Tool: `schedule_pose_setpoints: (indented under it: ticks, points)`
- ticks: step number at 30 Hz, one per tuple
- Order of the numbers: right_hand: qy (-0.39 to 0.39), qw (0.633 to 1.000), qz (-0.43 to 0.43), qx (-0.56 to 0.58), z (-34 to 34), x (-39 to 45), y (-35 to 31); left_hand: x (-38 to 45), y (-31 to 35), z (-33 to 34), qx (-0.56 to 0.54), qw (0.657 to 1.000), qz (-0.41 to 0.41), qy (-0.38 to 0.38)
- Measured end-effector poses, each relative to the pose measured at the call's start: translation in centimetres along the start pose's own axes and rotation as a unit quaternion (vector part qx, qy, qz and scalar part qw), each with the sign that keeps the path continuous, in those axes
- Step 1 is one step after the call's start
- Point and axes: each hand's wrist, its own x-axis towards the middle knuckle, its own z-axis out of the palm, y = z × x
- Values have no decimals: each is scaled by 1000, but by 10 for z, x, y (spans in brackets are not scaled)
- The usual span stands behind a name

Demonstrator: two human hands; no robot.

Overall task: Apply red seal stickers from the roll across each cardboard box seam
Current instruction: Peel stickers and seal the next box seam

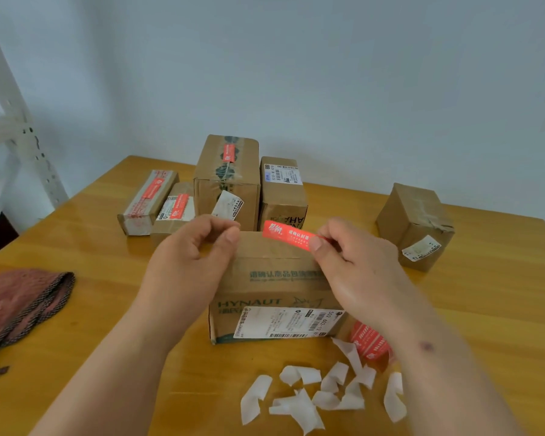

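Now r hand point(353, 262) pinching glossy red sticker point(288, 236) over matte cardboard box point(265, 284), l hand point(189, 256) curled w/ nothing visible, curly white backing scraps point(312, 394) in front, sticker roll point(370, 343) partly behind r forearm

**Red sticker held over the front box**

The right hand point(353, 262) pinches one end of a red sticker point(288, 236) above the top of the front box point(274, 278), which stands on the desk point(107, 309). The left hand point(195, 256) hovers at the box's left top edge, its fingers point(230, 234) curled with the tips close together. The sticker roll point(370, 343) lies just right of the box, partly behind the right wrist. White backing scraps point(312, 391) litter the desk in front. Further back stand five boxes; three already carry red stickers. A reddish cloth point(22, 303) lies at the left.
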Motion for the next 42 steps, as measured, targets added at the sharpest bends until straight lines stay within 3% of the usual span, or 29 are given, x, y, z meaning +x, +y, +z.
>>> schedule_pose_setpoints:
  ticks: [3, 9, 16, 22, 29, 34, 38, 42]
  points:
    - [-43, 999, -19, -18, -2, 6, -4, 4, 11, 0, -4, 999, -34, -20]
    - [-74, 995, -29, -65, 3, 20, -6, 16, 14, 7, 75, 996, -5, -48]
    - [5, 993, 15, -119, 11, 30, -6, 24, 8, 12, 174, 983, 55, -24]
    - [-12, 996, 71, 53, 3, 30, -5, 22, 17, 9, 204, 976, 79, -7]
    - [31, 970, 84, 225, -5, 26, -2, 9, 52, 1, 235, 954, 181, 33]
    - [63, 959, 73, 266, -3, 27, 3, 10, 50, 1, 206, 963, 173, -5]
    - [104, 947, 71, 296, -4, 25, 13, 12, 46, -5, 144, 982, 119, -37]
    - [44, 952, 37, 300, -5, 19, 10, 17, 41, -8, 106, 990, 63, -70]
